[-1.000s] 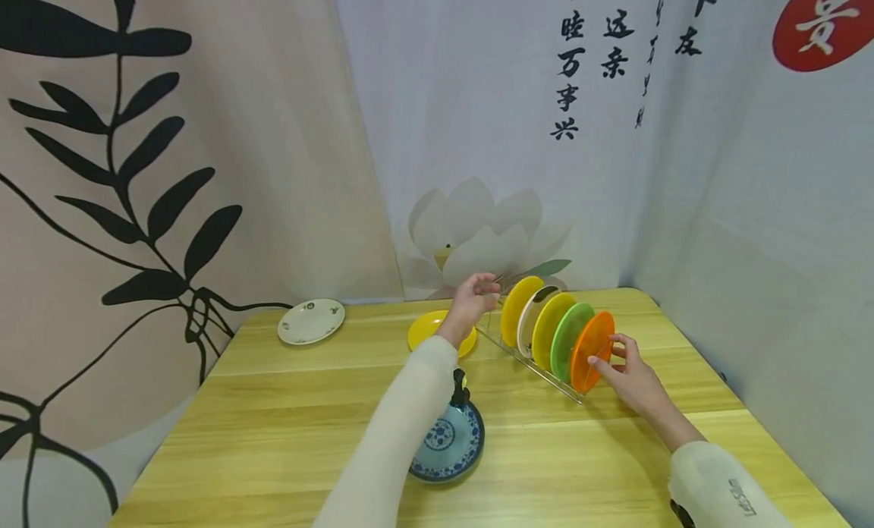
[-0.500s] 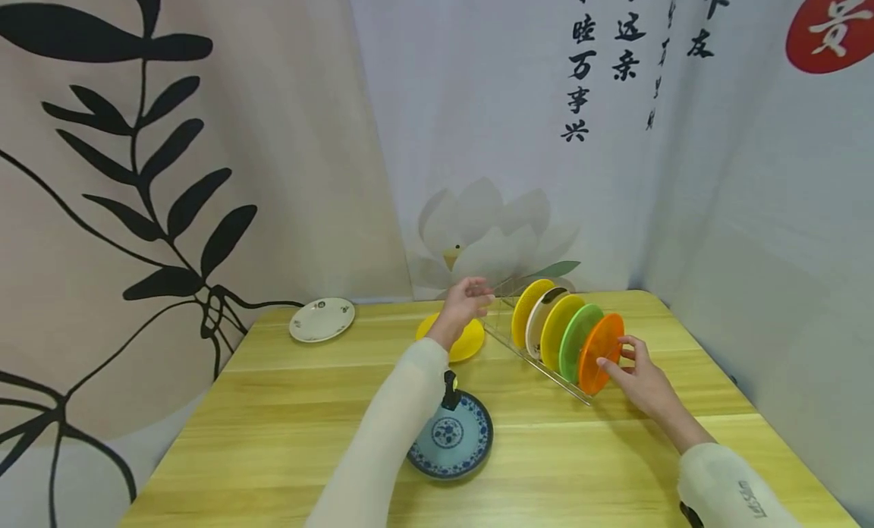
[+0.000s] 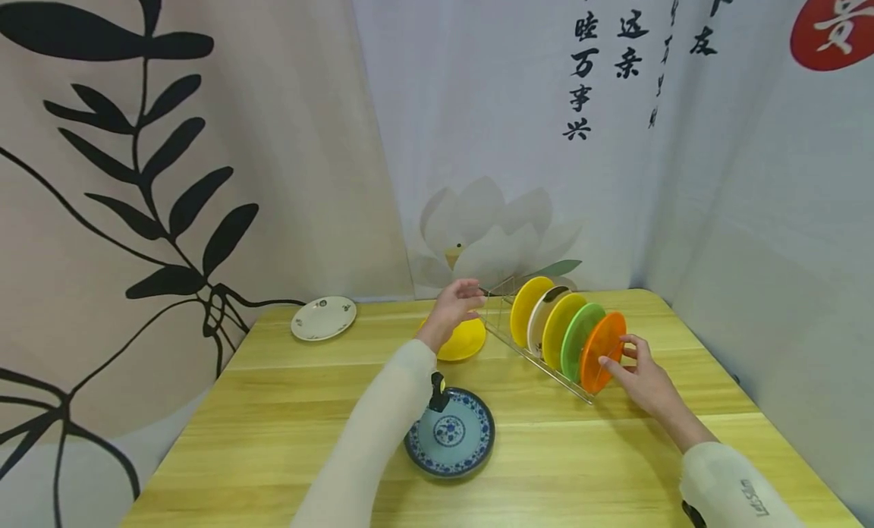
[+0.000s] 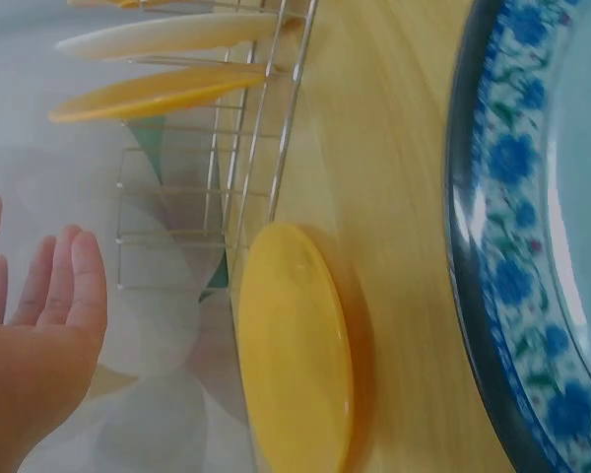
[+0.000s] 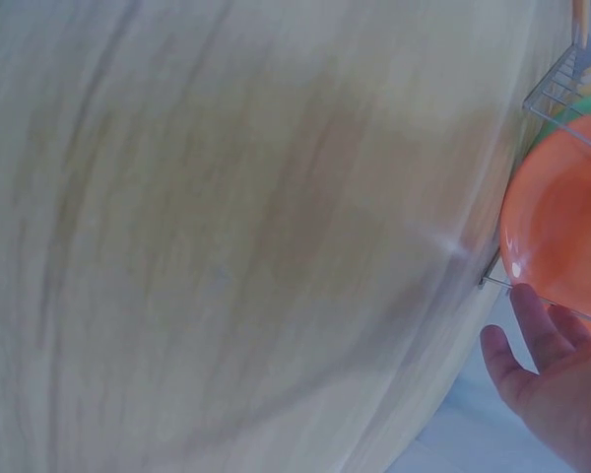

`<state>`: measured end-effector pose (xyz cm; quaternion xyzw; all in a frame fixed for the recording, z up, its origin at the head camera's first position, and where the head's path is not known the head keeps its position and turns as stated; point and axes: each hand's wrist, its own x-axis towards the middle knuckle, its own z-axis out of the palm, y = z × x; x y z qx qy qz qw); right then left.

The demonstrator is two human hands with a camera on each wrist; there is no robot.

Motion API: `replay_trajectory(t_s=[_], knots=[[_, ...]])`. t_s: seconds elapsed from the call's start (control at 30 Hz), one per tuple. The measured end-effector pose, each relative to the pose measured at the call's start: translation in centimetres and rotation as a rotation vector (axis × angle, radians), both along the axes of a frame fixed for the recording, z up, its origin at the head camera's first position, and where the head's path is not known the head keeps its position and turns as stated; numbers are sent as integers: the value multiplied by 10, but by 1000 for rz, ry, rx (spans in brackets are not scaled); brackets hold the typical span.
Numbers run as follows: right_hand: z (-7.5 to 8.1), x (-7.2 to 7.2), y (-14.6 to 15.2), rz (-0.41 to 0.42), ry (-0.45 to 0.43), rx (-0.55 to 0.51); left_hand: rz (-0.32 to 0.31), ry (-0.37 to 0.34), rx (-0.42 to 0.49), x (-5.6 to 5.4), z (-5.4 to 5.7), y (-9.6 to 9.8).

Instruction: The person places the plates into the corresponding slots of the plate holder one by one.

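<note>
The orange plate (image 3: pixel 599 340) stands on edge at the near end of the wire rack (image 3: pixel 546 369). Your right hand (image 3: pixel 644 380) has its fingers loosely parted at the rim, contact unclear; your left hand (image 3: pixel 451 313), relaxed and holding nothing, hovers near the yellow plate (image 3: pixel 466 341) on the counter (image 3: pixel 273 407).

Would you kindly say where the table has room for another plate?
Bare table lies left of the left sleeve and between the blue plate and right sleeve. It is crowded at the wire rack, where the right hand touches the orange plate, and around the yellow plate near the left hand.
</note>
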<state>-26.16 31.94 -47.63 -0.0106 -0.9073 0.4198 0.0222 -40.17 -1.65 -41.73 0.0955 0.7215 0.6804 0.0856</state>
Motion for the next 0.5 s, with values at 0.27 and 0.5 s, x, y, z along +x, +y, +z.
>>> replay_trajectory(t_s=[0.27,0.5], knots=[[0,-2,1,8,-4,-8,41,-34,-7,1,1,-27],[0,0,1,6,6,5,184,-82,-3,-2,-11,-55]])
